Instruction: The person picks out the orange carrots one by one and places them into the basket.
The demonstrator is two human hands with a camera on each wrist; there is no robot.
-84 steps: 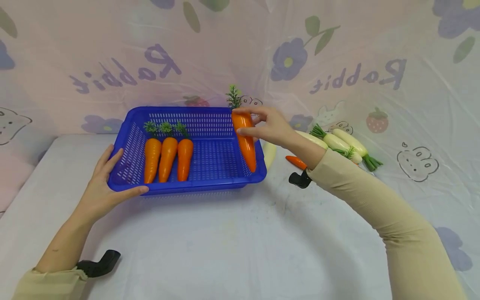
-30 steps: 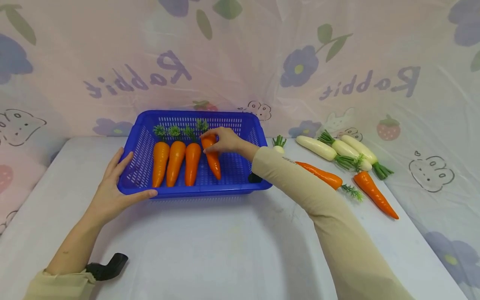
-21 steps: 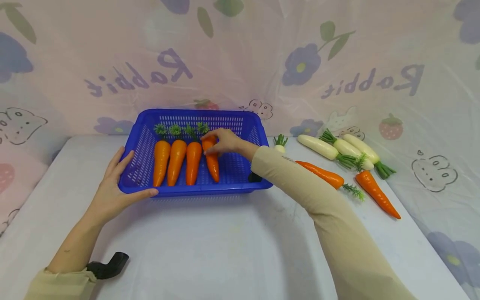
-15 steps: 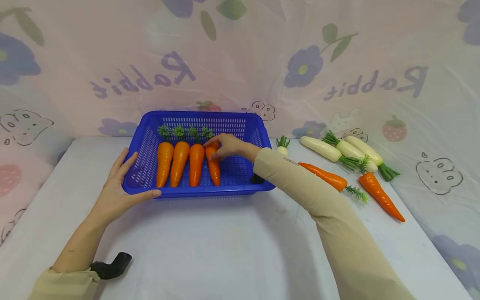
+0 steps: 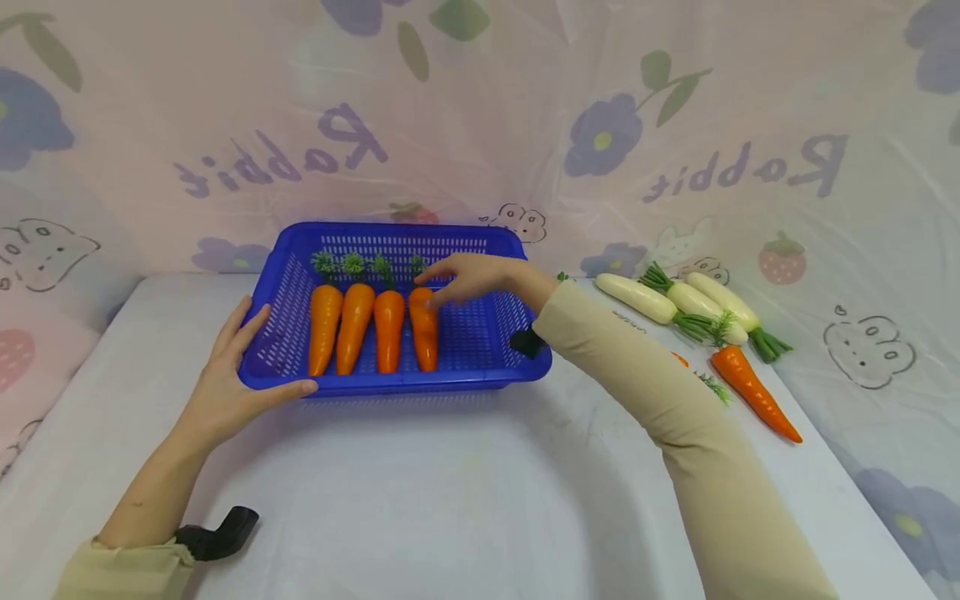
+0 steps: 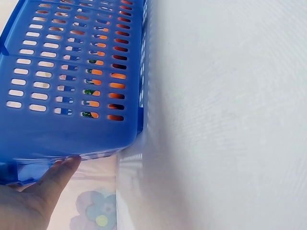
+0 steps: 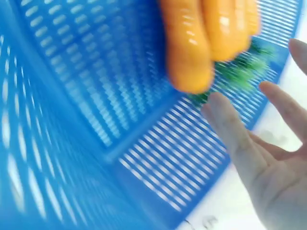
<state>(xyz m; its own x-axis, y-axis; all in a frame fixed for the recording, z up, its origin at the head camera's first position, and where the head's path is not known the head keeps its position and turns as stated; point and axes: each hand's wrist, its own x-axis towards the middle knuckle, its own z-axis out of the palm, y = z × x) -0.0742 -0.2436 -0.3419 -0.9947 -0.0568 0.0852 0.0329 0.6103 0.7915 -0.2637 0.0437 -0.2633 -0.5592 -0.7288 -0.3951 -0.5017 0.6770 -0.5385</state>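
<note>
Several orange carrots with green tops lie side by side in a blue perforated basket (image 5: 405,381). My right hand (image 5: 480,273) hovers over the rightmost carrot (image 5: 425,337), its fingers spread and apart from it. In the right wrist view, that carrot (image 7: 189,57) lies beyond the fingertips of the right hand (image 7: 268,167), with a gap between. My left hand (image 5: 217,387) rests at the basket's front left corner, thumb along the front rim and straight fingers against the left side. The left wrist view shows a fingertip of the left hand (image 6: 43,196) touching the basket (image 6: 62,134).
To the right on the white table (image 5: 450,500) lie several white radishes (image 5: 636,297) with green tops. A carrot (image 5: 756,392) lies near them; another carrot is mostly hidden by the right sleeve (image 5: 675,400). A patterned cloth (image 5: 465,150) hangs behind the basket.
The right hand has brought a carrot in from the basket's right edge, laid it beside the other three, let go and lifted slightly away to the right. The left hand stays at the corner.
</note>
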